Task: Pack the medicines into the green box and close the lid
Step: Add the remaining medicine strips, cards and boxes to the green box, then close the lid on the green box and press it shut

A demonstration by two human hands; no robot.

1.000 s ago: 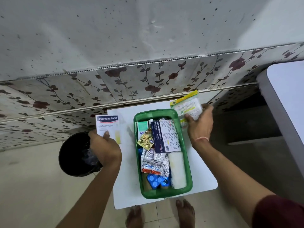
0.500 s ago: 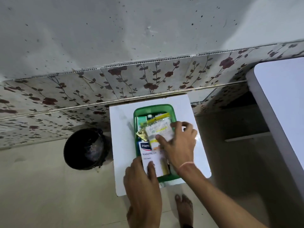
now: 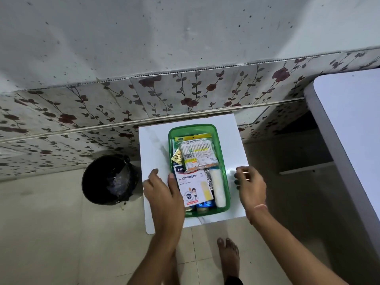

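The green box (image 3: pixel 223 161) stands open on a small white table (image 3: pixel 154 145), full of medicines. On top lie a white Hansaplast plaster box (image 3: pixel 191 187), a clear pack of cotton swabs (image 3: pixel 197 153), a white roll (image 3: pixel 219 189) and a gold blister strip (image 3: pixel 177 157). My left hand (image 3: pixel 162 194) rests at the box's left rim, fingers spread, thumb tip beside the plaster box. My right hand (image 3: pixel 249 186) hovers over the table just right of the box, fingers curled, holding nothing that I can see. No lid shows.
A black bin (image 3: pixel 109 179) stands on the floor left of the table. A larger white table (image 3: pixel 349 124) fills the right side. The flowered wall (image 3: pixel 185 93) runs right behind the small table. My bare foot (image 3: pixel 228 256) is below it.
The plaster box and the swab pack went from my hands into the green box. Both hands have since let go and drawn back to the box's two sides.
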